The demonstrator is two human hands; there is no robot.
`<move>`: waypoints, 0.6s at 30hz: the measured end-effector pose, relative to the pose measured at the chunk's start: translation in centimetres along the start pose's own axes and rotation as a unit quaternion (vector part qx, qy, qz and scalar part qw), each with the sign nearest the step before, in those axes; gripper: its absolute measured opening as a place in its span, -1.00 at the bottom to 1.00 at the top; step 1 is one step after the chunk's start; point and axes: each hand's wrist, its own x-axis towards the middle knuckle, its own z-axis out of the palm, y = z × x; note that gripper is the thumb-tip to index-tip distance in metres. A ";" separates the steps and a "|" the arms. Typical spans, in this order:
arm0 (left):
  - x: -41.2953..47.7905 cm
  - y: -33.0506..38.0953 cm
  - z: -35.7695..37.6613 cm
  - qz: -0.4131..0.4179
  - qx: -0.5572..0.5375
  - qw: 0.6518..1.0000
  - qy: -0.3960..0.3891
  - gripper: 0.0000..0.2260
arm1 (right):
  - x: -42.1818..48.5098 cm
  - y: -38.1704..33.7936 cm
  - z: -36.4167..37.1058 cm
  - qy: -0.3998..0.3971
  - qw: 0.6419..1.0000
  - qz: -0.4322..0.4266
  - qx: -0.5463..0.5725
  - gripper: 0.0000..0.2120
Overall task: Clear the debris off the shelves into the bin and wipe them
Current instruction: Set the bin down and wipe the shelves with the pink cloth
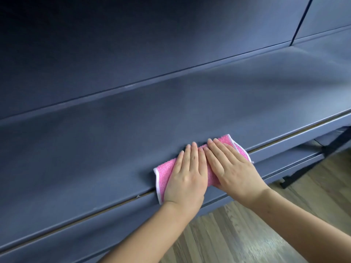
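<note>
I'm seeing both hands lying flat w/ fingers extended, left hand [187, 179] and right hand [230, 167] pressing the pink cloth [164, 172] onto the grey shelf [171, 111] near its front edge, lower center of frame; no debris or bin showing. Risk imo: the cloth's corner is overhanging the lip at lower center, so pulling toward me could be dragging it off onto the wood floor [237, 234].

A cloth [164, 173] lies on the shelf [114, 141] near its front edge, with the left hand [187, 177] and right hand [230, 166] flat on top of it — side by side, touching. Behind the shelf rises a back panel [133, 44]; a lower shelf [290, 158] sits beneath, and the floor [237, 234] lies in front, below the forearms.
</note>
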 end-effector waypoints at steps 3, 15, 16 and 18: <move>1.1 1.2 0.1 0.019 -0.007 1.000 -0.015 -0.50 | -0.7 1.7 0.1 0.010 1.000 0.008 -0.003 -0.41; 7.0 7.8 -0.1 -0.006 -0.002 1.000 0.027 -0.31 | -3.7 9.3 0.3 0.021 0.998 0.057 -0.015 -0.36; 7.4 8.3 0.0 -0.010 0.008 0.999 0.033 -0.25 | -3.9 9.8 0.4 0.022 0.998 0.064 -0.013 -0.37; 8.2 9.1 0.2 -0.011 0.020 0.999 0.042 -0.22 | -4.4 10.7 0.5 0.023 0.997 0.077 -0.011 -0.36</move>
